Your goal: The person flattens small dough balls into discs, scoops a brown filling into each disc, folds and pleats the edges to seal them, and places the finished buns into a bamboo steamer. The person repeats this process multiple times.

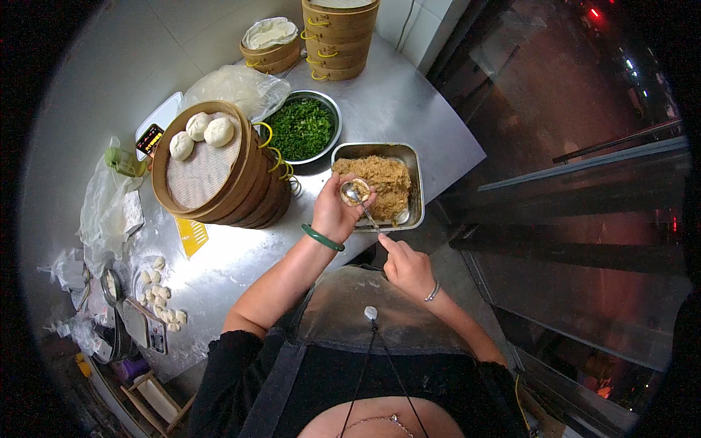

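Note:
A small round dough wrapper (347,188) lies cupped in my left hand (333,211), with brown filling in its middle. My right hand (406,266) grips the handle of a metal spoon (370,217), whose bowl presses on that filling. Both hands are at the near left side of a rectangular steel tray (419,191), which holds a mound of minced filling (383,178). To the left stands a stack of bamboo steamers (249,186). Three shaped buns (198,127) sit on the top steamer's mesh liner (202,172).
A steel bowl of chopped greens (301,128) stands behind the tray, beside a plastic bag (235,90). More bamboo steamers (340,41) rise at the back. Several dough pieces (160,295) lie on the floured steel table (219,268), near a yellow scraper (191,236) and a scale (157,334).

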Tool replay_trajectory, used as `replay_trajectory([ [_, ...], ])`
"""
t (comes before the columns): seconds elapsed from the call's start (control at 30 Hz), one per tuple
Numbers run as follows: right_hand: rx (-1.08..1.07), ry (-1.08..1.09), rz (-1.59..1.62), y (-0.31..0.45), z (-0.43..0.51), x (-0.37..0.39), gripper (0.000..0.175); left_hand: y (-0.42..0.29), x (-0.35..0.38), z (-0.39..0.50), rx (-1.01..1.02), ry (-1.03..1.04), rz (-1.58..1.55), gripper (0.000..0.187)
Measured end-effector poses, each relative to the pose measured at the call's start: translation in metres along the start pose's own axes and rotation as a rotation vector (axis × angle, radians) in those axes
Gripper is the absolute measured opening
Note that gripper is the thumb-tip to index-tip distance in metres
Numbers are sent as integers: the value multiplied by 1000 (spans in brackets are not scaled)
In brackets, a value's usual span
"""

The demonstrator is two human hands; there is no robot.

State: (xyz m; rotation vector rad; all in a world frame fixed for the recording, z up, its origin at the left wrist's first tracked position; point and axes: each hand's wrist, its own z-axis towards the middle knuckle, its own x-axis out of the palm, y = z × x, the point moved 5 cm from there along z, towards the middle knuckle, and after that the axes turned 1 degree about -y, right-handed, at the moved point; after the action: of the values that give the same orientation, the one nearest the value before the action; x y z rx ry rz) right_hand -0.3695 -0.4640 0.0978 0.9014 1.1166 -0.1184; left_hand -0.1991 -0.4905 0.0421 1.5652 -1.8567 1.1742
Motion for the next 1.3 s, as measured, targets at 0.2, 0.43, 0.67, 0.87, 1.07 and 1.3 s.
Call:
replay_trajectory([
  [0.2, -40, -71, 128, -4, 4, 0, 44, -4, 4, -2, 13, -10, -12, 42],
  [0.43, 422, -3, 970, -6, 3, -17, 36, -15, 2, -6, 20, 51, 14, 44],
  [0.67, 307, -74, 705, -9, -4, 3, 35, -9, 12, -11, 43, 66, -93, 44],
  [0.87, 217, -67, 458, 3, 3, 6, 37, -5, 17, -10, 123, 31, -190, 41],
  [1.07, 238, -72, 488, 1, 1, 6, 36, -6, 21, -13, 116, 45, -163, 42],
  [1.3, 371, 25, 912, -1, -8, -25, 34, -15, 14, -5, 79, 63, -31, 49],
])
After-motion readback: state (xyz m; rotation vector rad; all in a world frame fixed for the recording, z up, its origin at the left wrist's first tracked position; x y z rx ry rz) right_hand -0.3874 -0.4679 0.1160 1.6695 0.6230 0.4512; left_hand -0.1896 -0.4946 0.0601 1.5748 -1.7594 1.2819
